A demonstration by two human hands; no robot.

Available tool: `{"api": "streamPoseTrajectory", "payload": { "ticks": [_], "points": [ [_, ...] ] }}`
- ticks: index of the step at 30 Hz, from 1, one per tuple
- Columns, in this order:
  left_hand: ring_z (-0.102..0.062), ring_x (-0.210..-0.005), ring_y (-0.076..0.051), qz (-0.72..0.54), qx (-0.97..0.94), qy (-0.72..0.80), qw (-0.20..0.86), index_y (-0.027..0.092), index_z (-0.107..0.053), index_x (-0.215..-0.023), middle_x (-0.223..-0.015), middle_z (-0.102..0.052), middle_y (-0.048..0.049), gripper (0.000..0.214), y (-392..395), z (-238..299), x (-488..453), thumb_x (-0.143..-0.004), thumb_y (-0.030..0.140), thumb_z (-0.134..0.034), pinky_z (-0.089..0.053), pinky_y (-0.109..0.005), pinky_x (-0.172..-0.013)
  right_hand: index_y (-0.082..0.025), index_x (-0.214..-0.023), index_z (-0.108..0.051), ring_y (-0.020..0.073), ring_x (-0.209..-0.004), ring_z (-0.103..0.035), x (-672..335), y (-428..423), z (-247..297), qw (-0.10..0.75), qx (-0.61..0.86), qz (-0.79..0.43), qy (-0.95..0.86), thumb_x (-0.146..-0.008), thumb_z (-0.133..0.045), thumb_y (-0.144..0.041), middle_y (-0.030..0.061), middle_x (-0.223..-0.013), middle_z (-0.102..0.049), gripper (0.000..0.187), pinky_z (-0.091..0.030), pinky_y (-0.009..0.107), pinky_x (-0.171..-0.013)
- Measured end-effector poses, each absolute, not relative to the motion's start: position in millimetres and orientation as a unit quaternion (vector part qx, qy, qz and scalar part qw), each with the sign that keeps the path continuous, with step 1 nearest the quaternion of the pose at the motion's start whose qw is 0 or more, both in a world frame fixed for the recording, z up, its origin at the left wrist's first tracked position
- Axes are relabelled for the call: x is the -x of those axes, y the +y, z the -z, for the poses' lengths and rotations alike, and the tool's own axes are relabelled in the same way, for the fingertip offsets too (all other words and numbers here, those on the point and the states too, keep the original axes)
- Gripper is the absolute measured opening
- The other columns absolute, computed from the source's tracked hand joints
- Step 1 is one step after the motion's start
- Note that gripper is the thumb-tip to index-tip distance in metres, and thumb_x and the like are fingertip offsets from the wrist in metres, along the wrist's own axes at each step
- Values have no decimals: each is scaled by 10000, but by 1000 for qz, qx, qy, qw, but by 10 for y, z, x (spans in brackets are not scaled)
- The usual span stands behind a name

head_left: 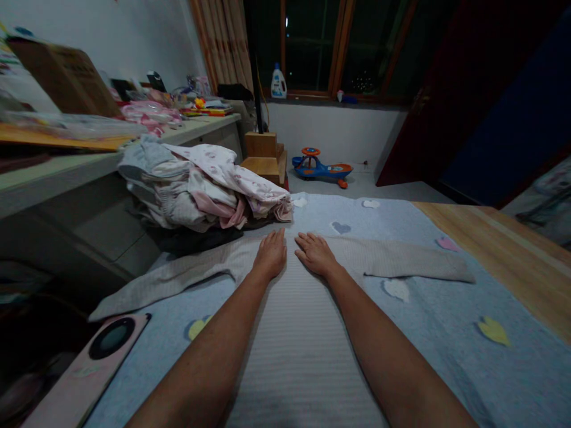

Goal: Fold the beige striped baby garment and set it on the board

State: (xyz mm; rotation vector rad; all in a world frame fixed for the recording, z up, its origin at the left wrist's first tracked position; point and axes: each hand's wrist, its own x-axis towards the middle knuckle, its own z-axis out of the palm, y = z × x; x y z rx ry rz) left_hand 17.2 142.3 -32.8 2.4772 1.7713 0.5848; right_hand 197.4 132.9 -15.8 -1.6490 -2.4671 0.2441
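Hands (pixel 269 255) (pixel 316 254) on ribbed grey knit (pixel 303 356)

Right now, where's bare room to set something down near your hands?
Free: the blue blanket below the sleeve of the grey knit garment, bordered by the wooden board, and the blanket strip beyond the right hand. Crowded: left, where the clothes pile meets the desk.

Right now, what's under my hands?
Your left hand and right hand rest on a pale ribbed garment, spread over a blue blanket. The garment directly beneath your palms is covered and cannot be seen.
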Motion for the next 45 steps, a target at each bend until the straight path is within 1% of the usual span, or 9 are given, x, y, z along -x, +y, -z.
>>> {"api": "streamPoseTrajectory", "payload": {
  "ticks": [7, 12, 15, 18, 30, 34, 38, 41, 45],
  "points": [
    [-366, -1440, -299, -149, -825, 545, 26, 176, -530, -1382, -1496, -505, -118, 462, 1388, 274, -151, -978, 381, -438, -307, -487, -1169, -95, -1475, -436, 293, -1476, -281, -2022, 1390, 210, 111, 596, -69, -792, -995, -445, -459, 159, -1575, -377, 602, -218, 434, -1185],
    [-351, -1448, -293, -138, -826, 545, 27, 203, -538, -1375, -1507, -494, -105, 463, 1391, 260, -147, -983, 425, -432, -304, -492, -1168, -108, -1338, -565, 229, -1301, -480, -2143, 1391, 204, 191, 603, -53, -773, -973, -471, -270, 150, -1411, -565, 410, -312, 342, -1114],
    [-352, -1445, -291, -138, -827, 545, 26, 209, -542, -1370, -1504, -498, -100, 457, 1396, 259, -145, -982, 427, -436, -302, -486, -1167, -143, -1211, -647, 235, -1170, -536, -2223, 1373, 183, 186, 617, -36, -764, -962, -478, -243, 123, -1261, -642, 318, -361, 331, -1052],
    [-351, -1445, -291, -139, -828, 543, 26, 217, -543, -1366, -1501, -499, -102, 460, 1397, 261, -143, -981, 446, -438, -303, -491, -1163, -162, -1178, -663, 248, -1155, -532, -2248, 1342, 171, 161, 620, -22, -767, -963, -494, -282, 116, -1264, -626, 298, -377, 335, -1027],
    [-346, -1446, -295, -131, -828, 545, 27, 234, -539, -1358, -1501, -496, -93, 459, 1395, 250, -142, -971, 465, -451, -304, -488, -1157, -125, -1435, -473, 280, -1342, -433, -2247, 1340, 247, 125, 642, -25, -756, -987, -455, -345, 182, -1476, -463, 499, -325, 397, -1123],
    [-341, -1450, -305, -132, -829, 542, 33, 229, -534, -1367, -1506, -490, -102, 483, 1400, 251, -142, -965, 484, -454, -305, -500, -1156, -95, -1396, -513, 277, -1360, -420, -2262, 1363, 276, 167, 617, -24, -769, -954, -504, -290, 195, -1476, -469, 483, -316, 402, -1142],
    [-316, -1463, -318, -135, -831, 538, 34, 207, -472, -1435, -1543, -449, -111, 557, 1402, 266, -140, -960, 496, -456, -294, -521, -1162, -136, -1333, -582, 235, -1341, -446, -2218, 1371, 301, 211, 546, -31, -811, -926, -501, -181, 138, -1446, -528, 418, -309, 392, -1156],
    [-301, -1474, -299, -133, -837, 529, 39, 230, -472, -1438, -1555, -439, -92, 540, 1403, 284, -132, -968, 492, -438, -274, -539, -1171, -174, -1321, -599, 221, -1324, -475, -2163, 1354, 304, 194, 500, -51, -842, -944, -488, -196, 116, -1417, -567, 393, -315, 412, -1148],
    [-305, -1474, -284, -125, -842, 523, 43, 268, -507, -1404, -1546, -456, -67, 492, 1408, 306, -121, -974, 490, -422, -254, -554, -1175, -175, -1368, -567, 242, -1392, -417, -2115, 1317, 258, 144, 510, -55, -846, -974, -484, -286, 129, -1496, -495, 418, -286, 437, -1160]
  ]
}}
